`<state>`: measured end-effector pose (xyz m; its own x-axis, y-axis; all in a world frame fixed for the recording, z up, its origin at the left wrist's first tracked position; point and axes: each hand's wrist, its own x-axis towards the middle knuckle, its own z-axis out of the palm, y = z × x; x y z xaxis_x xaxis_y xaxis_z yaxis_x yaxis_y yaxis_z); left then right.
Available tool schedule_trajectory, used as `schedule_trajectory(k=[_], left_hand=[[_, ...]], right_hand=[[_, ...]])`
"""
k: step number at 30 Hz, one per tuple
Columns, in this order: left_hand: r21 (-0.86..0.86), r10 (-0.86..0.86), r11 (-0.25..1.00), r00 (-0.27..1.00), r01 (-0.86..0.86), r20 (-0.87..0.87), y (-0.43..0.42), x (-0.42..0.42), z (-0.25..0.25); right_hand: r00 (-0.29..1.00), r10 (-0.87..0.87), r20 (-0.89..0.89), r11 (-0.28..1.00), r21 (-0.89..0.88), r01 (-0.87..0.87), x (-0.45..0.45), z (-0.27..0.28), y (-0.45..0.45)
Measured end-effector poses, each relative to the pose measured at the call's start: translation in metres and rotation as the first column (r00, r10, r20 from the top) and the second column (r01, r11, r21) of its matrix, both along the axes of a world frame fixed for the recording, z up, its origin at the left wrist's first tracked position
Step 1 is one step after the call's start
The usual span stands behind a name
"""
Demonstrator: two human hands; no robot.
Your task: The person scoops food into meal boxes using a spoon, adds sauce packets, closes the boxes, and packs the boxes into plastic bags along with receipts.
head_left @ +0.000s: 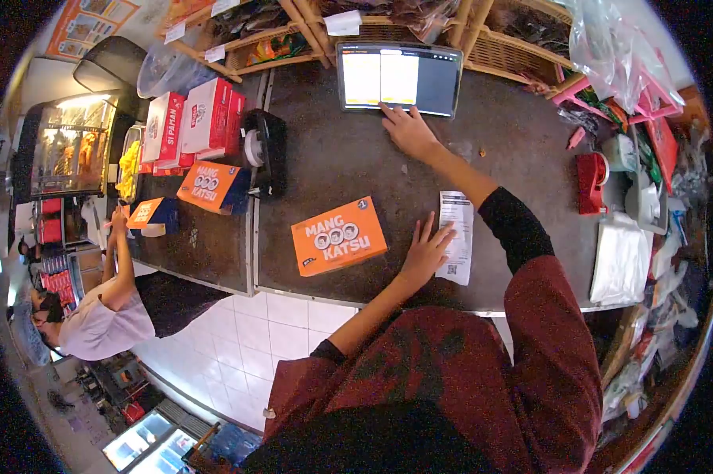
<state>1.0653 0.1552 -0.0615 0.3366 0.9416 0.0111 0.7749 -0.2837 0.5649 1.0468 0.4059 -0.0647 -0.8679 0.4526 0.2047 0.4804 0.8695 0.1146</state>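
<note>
The right hand reaches to the far side of the dark counter, its arm long and a fingertip at the near edge of the lit tablet; it grasps nothing. The left hand lies loose, fingers spread, its tips on the receipt near the counter's near edge, the elbow bent by the body. Just left of that hand sits an orange box, closed and slightly turned. Counter surface stretches between box and tablet, and to the right of the receipt as far as the red tape dispenser and a pile of white bags at the right edge. Wicker shelves border the far side. To the left stand a black device, red-and-white boxes and two more orange boxes. Beyond them is a lit display cabinet; nearer, another person works at the counter. White floor tiles show below the near edge.
</note>
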Motion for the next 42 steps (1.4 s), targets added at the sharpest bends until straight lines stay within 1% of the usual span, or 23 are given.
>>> schedule_trajectory(k=[1,3,4,6,8,11,13,14,18,21,22,24,26,27,28,30,32,33,35,36,37,40,42], left_hand=[[-0.031,0.023,0.999,1.000,-0.024,-0.015,0.002,-0.001,0.001],[-0.042,0.070,0.997,0.998,-0.070,0.004,0.008,-0.003,0.002],[-0.026,0.096,0.995,0.995,-0.095,0.035,0.011,-0.006,0.002],[-0.033,0.080,0.996,0.997,-0.080,0.007,0.015,-0.013,0.005],[-0.019,0.067,0.998,0.997,-0.068,-0.033,0.024,-0.018,0.008],[0.001,0.046,0.999,0.997,-0.046,-0.060,0.022,-0.015,0.006],[0.021,0.061,0.998,0.992,-0.059,-0.109,0.023,-0.013,0.004],[0.020,0.070,0.998,0.992,-0.068,-0.106,0.023,-0.013,0.006],[0.002,0.079,0.997,0.987,-0.080,-0.137,0.023,-0.008,0.013],[-0.001,0.111,0.994,0.992,-0.112,-0.054,0.004,-0.007,0.017],[-0.023,0.146,0.989,0.970,-0.144,0.193,-0.007,-0.017,0.042],[-0.027,0.274,0.959,0.906,-0.280,0.323,-0.030,-0.049,0.098],[0.136,0.484,0.860,0.871,-0.492,0.088,-0.060,-0.090,0.132],[0.283,0.593,0.777,0.805,-0.562,-0.026,-0.070,-0.107,0.139],[0.299,0.598,0.796,0.760,-0.527,-0.253,-0.078,-0.124,0.142],[0.309,0.584,0.811,0.666,-0.496,-0.465,-0.092,-0.154,0.137],[-0.077,0.620,0.778,0.782,-0.623,-0.067,-0.102,-0.181,0.120],[-0.070,0.623,0.776,0.779,-0.627,-0.071,-0.103,-0.194,0.119],[0.120,0.619,0.775,0.784,-0.620,0.056,-0.093,-0.209,0.127],[-0.016,0.682,0.710,0.681,-0.704,0.264,-0.087,-0.208,0.133],[-0.021,0.694,0.699,0.671,-0.715,0.263,-0.084,-0.214,0.129],[-0.108,0.720,0.673,0.615,-0.732,0.323,-0.082,-0.233,0.118],[-0.306,0.780,0.624,0.548,-0.719,0.303,-0.086,-0.241,0.114]], right_hand=[[1.000,-0.005,0.004,1.000,-0.002,0.005,0.002,0.009,-0.006],[0.951,-0.226,-0.209,0.925,-0.352,0.143,0.019,0.041,-0.031],[0.909,-0.298,-0.293,0.844,-0.525,0.107,0.036,0.054,-0.045],[0.893,-0.444,-0.070,0.576,-0.785,0.225,0.083,0.060,-0.079],[0.951,-0.305,-0.053,0.642,-0.749,0.165,0.147,0.003,-0.118],[0.905,-0.424,0.036,0.625,-0.711,0.322,0.177,0.002,-0.152],[0.853,-0.522,0.030,0.730,-0.501,0.464,0.172,-0.013,-0.163],[0.877,-0.442,0.190,0.763,-0.434,0.478,0.163,-0.004,-0.171],[0.822,-0.426,0.378,0.693,-0.448,0.565,0.170,0.022,-0.187],[0.814,-0.373,0.446,0.658,-0.491,0.571,0.193,0.030,-0.195],[0.816,-0.370,0.444,0.657,-0.496,0.568,0.194,0.031,-0.195],[0.878,-0.410,0.247,0.638,-0.611,0.470,0.196,0.036,-0.195],[0.898,-0.435,0.063,0.490,-0.821,0.295,0.167,0.062,-0.194],[0.901,-0.411,-0.138,0.523,-0.845,0.109,0.145,0.070,-0.196],[0.863,-0.380,-0.332,0.550,-0.831,-0.078,0.121,0.075,-0.202],[0.854,-0.318,-0.411,0.613,-0.777,-0.145,0.076,0.071,-0.211],[0.892,-0.209,-0.401,0.698,-0.700,-0.151,0.052,0.079,-0.205],[0.923,-0.109,-0.370,0.770,-0.619,-0.157,0.043,0.082,-0.200],[0.900,-0.163,-0.404,0.682,-0.706,-0.193,0.033,0.092,-0.188],[0.871,-0.233,-0.432,0.624,-0.754,-0.206,0.030,0.104,-0.182],[0.839,-0.303,-0.452,0.565,-0.794,-0.224,0.026,0.111,-0.177],[0.832,-0.249,-0.495,0.629,-0.736,-0.250,0.013,0.104,-0.162],[0.803,-0.244,-0.543,0.571,-0.750,-0.334,0.012,0.106,-0.157]])
